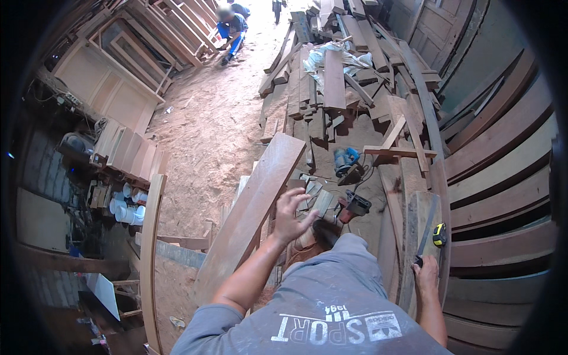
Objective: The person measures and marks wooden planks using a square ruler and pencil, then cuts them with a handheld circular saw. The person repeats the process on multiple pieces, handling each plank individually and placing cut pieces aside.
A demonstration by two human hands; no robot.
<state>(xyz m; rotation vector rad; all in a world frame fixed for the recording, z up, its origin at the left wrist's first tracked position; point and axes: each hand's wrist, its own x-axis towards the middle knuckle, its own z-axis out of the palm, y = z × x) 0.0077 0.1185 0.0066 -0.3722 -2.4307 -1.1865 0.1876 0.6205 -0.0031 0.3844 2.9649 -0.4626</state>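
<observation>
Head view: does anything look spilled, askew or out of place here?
Yes: a blue power tool and a red-and-black one lie among wood offcuts, where feet could catch them. Crumpled whitish sheeting also lies on the jumbled board pile.

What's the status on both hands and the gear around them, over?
Left hand open, beside wide plank. Right hand closed on black-handled tool with long grey blade. Yellow-black tape measure close by the blade.

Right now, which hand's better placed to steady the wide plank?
Probably the left hand: open, apparently empty, beside the wide plank. The right hand is farther away, fingers at a dark handle near the yellow tape measure.
</observation>
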